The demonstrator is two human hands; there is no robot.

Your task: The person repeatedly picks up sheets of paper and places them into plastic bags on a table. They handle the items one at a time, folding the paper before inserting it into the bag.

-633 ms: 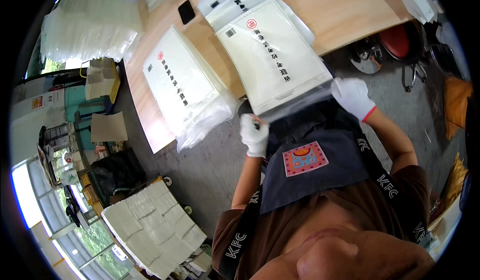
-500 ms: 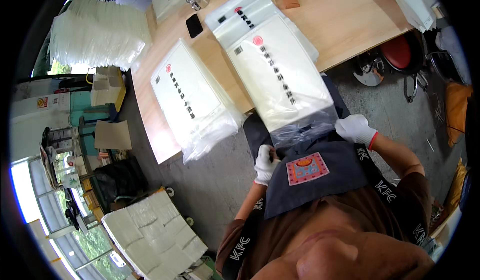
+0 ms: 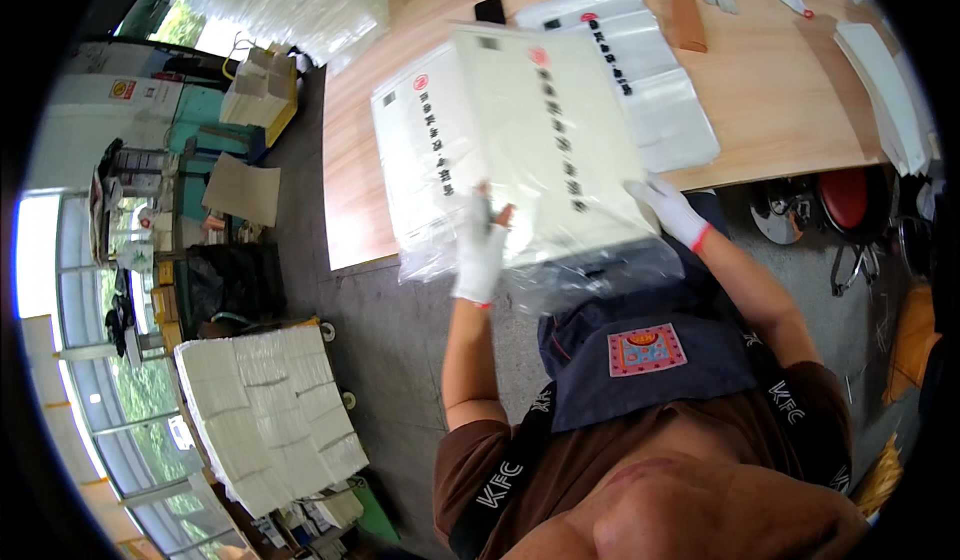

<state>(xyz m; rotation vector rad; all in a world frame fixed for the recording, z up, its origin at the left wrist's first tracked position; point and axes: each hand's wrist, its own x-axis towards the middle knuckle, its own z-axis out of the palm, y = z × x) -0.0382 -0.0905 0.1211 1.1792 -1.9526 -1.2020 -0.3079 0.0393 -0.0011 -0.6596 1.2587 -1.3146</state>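
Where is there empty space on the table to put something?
Bare wood lies on the table between the brown block and the white stack at right. The left half is crowded with plastic bags.

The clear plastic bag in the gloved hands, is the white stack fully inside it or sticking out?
Inside, it seems: the clear plastic bag wraps the white stack, with empty film hanging loose below between the left hand and right hand.

White knit gloves with red cuffs on left hand (image 3: 480, 255) and right hand (image 3: 672, 210) — brown short-sleeved shirt, dark apron bearing a pink patch.
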